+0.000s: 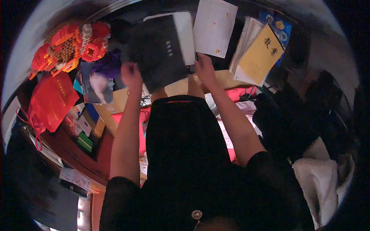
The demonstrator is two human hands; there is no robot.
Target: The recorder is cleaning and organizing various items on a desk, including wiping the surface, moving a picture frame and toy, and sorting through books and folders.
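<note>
A black folder or book cover [157, 53] with small pale writing is tilted in front of me. Its lower left edge is in my left hand [132, 75], with the fingers curled and slightly blurred. From behind the cover, a white sheet or panel [186, 37] with rounded corners sticks out at the top and right. My right hand [204, 69] grips the lower right edge of that white piece. Whether the two pieces are joined cannot be told. Close to my right fingers lies a white paper [215, 29] with small coloured prints.
To the right, a yellow booklet [260, 55] rests on papers and a blue printed cover [281, 29]. At left are an orange-red block-like ornament [68, 46], a red gift bag [53, 101], a photo print [98, 86] and small boxes [86, 124]. Pale fleecy cloth [316, 179] hangs at lower right.
</note>
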